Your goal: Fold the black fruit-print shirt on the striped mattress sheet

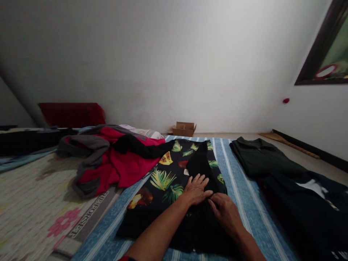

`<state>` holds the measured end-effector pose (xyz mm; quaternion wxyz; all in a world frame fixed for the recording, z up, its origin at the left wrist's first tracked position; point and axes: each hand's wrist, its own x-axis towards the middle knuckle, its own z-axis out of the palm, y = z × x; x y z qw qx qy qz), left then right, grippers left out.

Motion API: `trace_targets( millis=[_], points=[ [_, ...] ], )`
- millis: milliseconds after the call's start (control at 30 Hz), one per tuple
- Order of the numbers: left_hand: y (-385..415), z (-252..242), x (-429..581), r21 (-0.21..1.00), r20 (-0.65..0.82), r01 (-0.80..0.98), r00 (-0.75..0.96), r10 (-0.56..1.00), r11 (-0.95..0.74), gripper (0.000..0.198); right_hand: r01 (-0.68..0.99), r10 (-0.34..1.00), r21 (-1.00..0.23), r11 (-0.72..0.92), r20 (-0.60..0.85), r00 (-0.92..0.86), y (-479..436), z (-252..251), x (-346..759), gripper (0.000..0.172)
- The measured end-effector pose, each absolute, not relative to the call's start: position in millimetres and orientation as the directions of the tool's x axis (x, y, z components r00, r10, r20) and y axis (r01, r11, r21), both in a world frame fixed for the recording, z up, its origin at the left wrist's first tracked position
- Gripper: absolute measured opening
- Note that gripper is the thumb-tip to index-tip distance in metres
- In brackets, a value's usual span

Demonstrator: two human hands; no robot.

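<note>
A black jacket with a print of green leaves and fruit lies spread on a blue striped sheet. One black sleeve is folded in over its body; the other stretches out left across a red and grey garment. My left hand rests flat on the folded sleeve, fingers spread. Just right of it, my right hand has its fingers curled at the sleeve's edge, with thumb and forefinger pinching the black cloth.
To the left, the red and grey garment lies heaped on a patterned mat. A folded dark green shirt and a navy garment lie at right. A cardboard box stands by the wall, a dark red object at back left.
</note>
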<state>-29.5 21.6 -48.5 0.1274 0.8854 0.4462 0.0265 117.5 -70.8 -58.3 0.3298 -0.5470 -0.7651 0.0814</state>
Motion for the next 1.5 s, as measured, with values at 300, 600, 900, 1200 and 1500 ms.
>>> trace_targets(
  millis=[300, 600, 900, 1200, 1500],
  points=[
    [20, -43, -29, 0.254, -0.09, 0.788, 0.597, 0.797, -0.562, 0.067, 0.812, 0.904, -0.472, 0.345, 0.399, -0.152, -69, -60, 115, 0.023],
    [20, -48, -29, 0.224, -0.054, 0.789, 0.596, 0.801, -0.572, 0.067, 0.812, 0.911, -0.482, 0.329, 0.389, -0.138, -71, -55, 114, 0.022],
    [15, -25, -19, 0.203, -0.14, 0.821, 0.564, 0.814, -0.534, 0.063, 0.816, 0.909, -0.476, 0.329, 0.395, -0.136, -71, -53, 115, 0.023],
    [18, -13, -4, 0.271, -0.205, 0.793, 0.601, 0.772, -0.545, 0.053, 0.821, 0.914, -0.47, 0.324, 0.378, -0.145, -71, -52, 115, 0.024],
    [15, -36, -7, 0.278, -0.162, 0.785, 0.607, 0.778, -0.554, 0.058, 0.793, 0.884, -0.48, 0.374, 0.443, -0.149, -68, -57, 116, 0.023]
  ],
)
